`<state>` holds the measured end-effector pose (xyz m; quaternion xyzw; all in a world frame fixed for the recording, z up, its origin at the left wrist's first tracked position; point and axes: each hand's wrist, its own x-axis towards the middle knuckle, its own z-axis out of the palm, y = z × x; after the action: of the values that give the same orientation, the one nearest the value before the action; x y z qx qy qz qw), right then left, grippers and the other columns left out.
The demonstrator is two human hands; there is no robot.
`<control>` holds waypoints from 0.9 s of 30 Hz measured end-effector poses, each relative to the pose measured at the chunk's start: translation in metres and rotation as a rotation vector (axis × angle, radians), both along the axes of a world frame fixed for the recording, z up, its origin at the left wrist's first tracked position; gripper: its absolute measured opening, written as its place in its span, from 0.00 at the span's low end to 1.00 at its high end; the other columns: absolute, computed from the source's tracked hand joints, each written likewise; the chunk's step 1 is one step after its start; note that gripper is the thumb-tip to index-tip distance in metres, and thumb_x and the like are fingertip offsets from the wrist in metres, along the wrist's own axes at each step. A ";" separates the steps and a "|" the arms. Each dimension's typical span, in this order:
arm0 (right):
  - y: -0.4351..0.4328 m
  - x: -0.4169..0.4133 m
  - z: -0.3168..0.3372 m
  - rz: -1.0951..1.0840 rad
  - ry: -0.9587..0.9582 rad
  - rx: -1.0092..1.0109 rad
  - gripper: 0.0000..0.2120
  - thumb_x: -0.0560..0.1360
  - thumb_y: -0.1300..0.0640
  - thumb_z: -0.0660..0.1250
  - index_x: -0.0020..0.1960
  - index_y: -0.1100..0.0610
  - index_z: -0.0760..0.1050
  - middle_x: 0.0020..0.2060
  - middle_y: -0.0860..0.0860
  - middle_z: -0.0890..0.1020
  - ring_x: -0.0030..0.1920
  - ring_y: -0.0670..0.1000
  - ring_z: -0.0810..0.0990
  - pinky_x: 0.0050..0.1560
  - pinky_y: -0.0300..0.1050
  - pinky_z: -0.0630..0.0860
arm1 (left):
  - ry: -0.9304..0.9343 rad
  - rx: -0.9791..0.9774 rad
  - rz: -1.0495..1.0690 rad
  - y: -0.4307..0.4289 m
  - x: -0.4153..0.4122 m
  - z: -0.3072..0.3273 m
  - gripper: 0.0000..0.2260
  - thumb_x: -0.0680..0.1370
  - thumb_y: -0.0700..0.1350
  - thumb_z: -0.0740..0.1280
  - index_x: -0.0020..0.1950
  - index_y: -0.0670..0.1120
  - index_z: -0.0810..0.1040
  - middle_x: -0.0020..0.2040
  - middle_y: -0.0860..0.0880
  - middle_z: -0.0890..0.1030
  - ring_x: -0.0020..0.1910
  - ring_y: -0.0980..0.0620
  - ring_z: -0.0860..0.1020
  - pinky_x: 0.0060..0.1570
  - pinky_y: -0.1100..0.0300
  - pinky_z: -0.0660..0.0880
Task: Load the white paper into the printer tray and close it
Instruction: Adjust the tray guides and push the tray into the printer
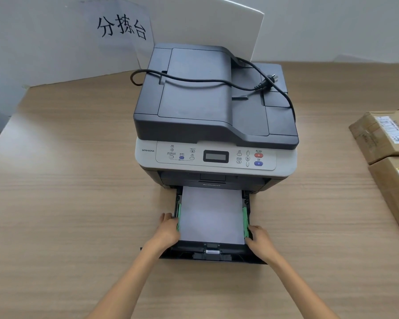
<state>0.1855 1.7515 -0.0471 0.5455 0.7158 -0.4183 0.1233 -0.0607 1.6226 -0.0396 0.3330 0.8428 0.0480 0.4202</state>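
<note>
Grey and dark printer (213,116) upright on the counter (67,192), black tray (213,252) pulled out in front, white paper (211,215) flat inside between green guides (245,223)

paper (211,215) in open tray (213,255), hands gripping sides

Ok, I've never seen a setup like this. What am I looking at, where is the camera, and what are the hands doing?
There is one picture, taken from a camera worn on the person's head, looking forward and down. No robot is involved, only two bare hands. On the wooden table stands a grey printer with its unplugged power cord draped over the lid. Its paper tray is pulled out toward the person, with white paper already lying flat in it. The left hand and right hand rest at the tray's two sides, by the green guides. Neither lifts anything. The tray is not yet closed. Cardboard boxes sit at the right.
</note>
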 end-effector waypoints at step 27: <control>-0.020 0.064 0.011 -0.473 0.042 -0.031 0.11 0.76 0.66 0.61 0.37 0.66 0.78 0.38 0.59 0.83 0.22 0.47 0.82 0.23 0.34 0.74 | -0.468 0.172 0.866 -0.093 -0.042 0.002 0.10 0.77 0.30 0.62 0.57 0.28 0.73 0.41 0.39 0.77 0.40 0.43 0.77 0.26 0.62 0.79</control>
<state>0.2500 1.7320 -0.0366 0.6870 0.5641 -0.4579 0.0153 -0.1031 1.5295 -0.0381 -0.0336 0.7798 0.3607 0.5105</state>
